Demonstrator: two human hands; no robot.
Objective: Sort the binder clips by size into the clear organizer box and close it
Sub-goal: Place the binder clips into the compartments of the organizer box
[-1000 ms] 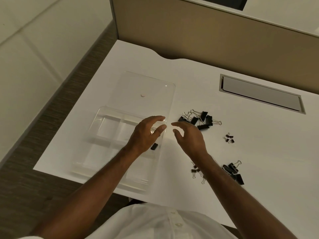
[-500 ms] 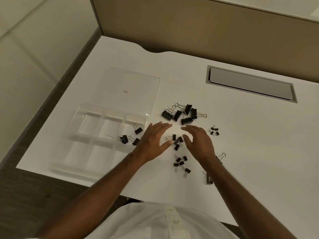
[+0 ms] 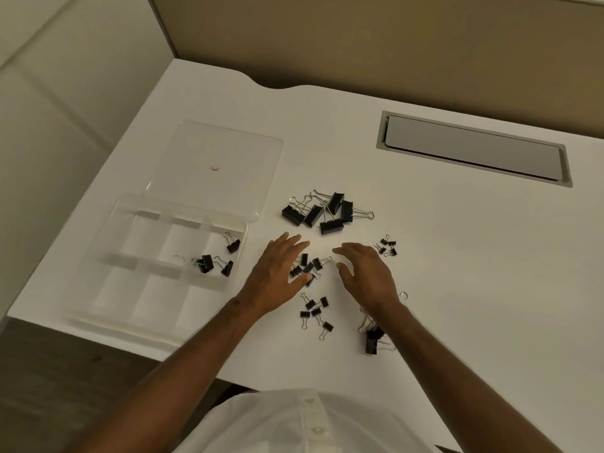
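The clear organizer box (image 3: pixel 137 282) lies open at the left of the white desk, its lid (image 3: pixel 215 165) folded back. Several medium clips (image 3: pixel 209 263) sit in its right-hand compartments. My left hand (image 3: pixel 277 273) and my right hand (image 3: pixel 366 273) hover with fingers spread on either side of a small bunch of medium clips (image 3: pixel 309 266), holding nothing. A pile of large clips (image 3: pixel 323 212) lies just beyond my hands. Tiny clips (image 3: pixel 387 248) lie right of my right hand. Small clips (image 3: pixel 315 313) lie near my wrists, and more large clips (image 3: pixel 372 338) are partly hidden under my right forearm.
A grey cable-tray cover (image 3: pixel 474 152) is set into the desk (image 3: pixel 457 273) at the back right. A tan partition wall (image 3: pixel 359 44) runs along the far edge. The desk's left and front edges lie close to the box.
Both hands moved from over the box's right compartments to the bunch of medium clips on the desk. Clips now show in the box. The view shifted right.
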